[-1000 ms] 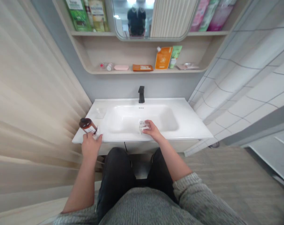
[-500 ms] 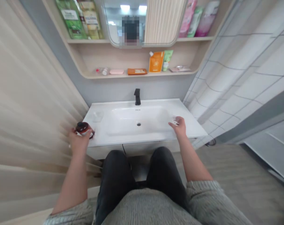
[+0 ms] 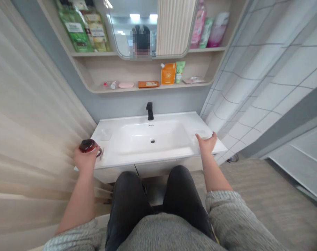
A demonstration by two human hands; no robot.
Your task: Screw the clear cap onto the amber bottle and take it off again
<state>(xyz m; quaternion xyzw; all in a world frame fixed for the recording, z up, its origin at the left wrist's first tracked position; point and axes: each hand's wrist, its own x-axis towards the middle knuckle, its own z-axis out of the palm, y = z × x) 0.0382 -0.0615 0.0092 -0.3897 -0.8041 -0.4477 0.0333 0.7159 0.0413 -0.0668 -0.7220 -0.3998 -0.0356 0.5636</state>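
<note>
My left hand point(image 3: 84, 160) is wrapped round a dark red-brown bottle with a black cap point(image 3: 87, 143), over the left end of the white washbasin counter point(image 3: 124, 161). A small clear dish point(image 3: 105, 134) lies on the counter just beyond it. At the counter's right end, my right hand point(image 3: 206, 143) has its thumb and fingers spread wide apart. Close by its fingertips is a faint clear object point(image 3: 199, 133), partly hidden by the hand; its kind cannot be made out.
A black faucet point(image 3: 150, 111) stands behind the sink basin point(image 3: 158, 130). Above runs a shelf point(image 3: 127, 90) with an orange pouch point(image 3: 168, 74), a green tube point(image 3: 180, 72) and small items. A curtain point(image 3: 43, 122) hangs at left, a checked one point(image 3: 252, 104) at right.
My right hand has moved right along the counter, and its fingers have gone from pinching a small whitish thing to spread apart. My left hand with the bottle has shifted slightly left.
</note>
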